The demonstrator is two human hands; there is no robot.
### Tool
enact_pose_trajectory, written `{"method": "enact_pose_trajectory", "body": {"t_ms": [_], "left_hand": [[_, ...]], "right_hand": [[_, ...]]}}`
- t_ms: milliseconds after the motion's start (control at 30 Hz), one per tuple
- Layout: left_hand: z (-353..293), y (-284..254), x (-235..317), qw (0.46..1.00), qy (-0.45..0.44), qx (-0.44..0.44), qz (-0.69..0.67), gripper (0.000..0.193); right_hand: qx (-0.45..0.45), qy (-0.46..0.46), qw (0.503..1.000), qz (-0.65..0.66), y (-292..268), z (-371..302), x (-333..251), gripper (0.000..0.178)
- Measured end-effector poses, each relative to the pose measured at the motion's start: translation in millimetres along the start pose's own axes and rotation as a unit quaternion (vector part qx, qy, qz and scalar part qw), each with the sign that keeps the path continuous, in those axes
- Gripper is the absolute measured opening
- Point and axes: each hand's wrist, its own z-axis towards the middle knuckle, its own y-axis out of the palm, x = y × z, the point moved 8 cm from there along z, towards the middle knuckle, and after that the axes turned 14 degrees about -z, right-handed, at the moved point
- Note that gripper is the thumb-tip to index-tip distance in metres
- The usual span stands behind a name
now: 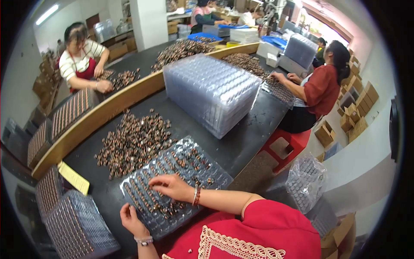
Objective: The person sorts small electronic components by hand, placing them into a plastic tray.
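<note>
A clear plastic tray (pixel 220 176) with rows of pockets lies tilted on the dark table before me. Many pockets hold small copper-and-black parts that look like wound coils; loose ones are scattered on its right and near portions. My right hand (pixel 174 187) hovers over or touches the middle of the tray, palm down, fingers bent and a little apart, nothing visible in them. Beside the tray's left edge is my left hand (pixel 133 222), thumb and forefinger raised and apart, its other fingers partly hidden. A heap of the same coils (pixel 133 142) lies just beyond the tray.
A tall stack of clear trays (pixel 211 95) stands beyond the tray. Filled trays (pixel 73 224) are stacked at the lower left beside a yellow card (pixel 73 178). A wooden divider (pixel 103 108) crosses the table. Co-workers sit at left (pixel 82 62) and right (pixel 321 88), the latter on a red stool (pixel 286 144).
</note>
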Motion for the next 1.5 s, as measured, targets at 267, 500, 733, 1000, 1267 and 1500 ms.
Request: {"method": "enact_pose_trajectory", "body": {"t_ms": [267, 500, 733, 1000, 1267, 1500], "left_hand": [[16.3, 14.1, 10.4, 0.999, -0.022, -0.024, 0.009, 0.020], [28.4, 12.1, 24.4, 0.997, -0.034, -0.055, 0.038, 0.012], [22.2, 28.7, 37.7, 0.938, 0.064, -0.173, 0.292, 0.012], [-8.9, 82.7, 41.1, 0.895, 0.122, -0.309, 0.298, 0.009], [7.3, 59.7, 27.2, 0.943, 0.074, -0.247, 0.211, 0.011], [27.1, 42.9, 19.6, 0.966, -0.025, -0.215, 0.138, 0.010]], "right_hand": [[-0.032, -0.007, 0.999, -0.028, 3.9, 11.4, -5.2, 0.017], [-0.068, 0.134, 0.973, 0.178, -17.2, -2.4, 23.3, 0.024], [-0.080, 0.141, 0.966, 0.201, -8.3, -6.8, 35.7, 0.021], [-0.029, 0.087, 0.996, 0.018, -27.5, -23.0, 24.6, 0.017], [-0.086, -0.005, 0.996, -0.024, -23.1, -37.2, 8.2, 0.021], [-0.065, -0.042, 0.997, 0.022, -24.1, -40.7, 0.6, 0.020]]}}
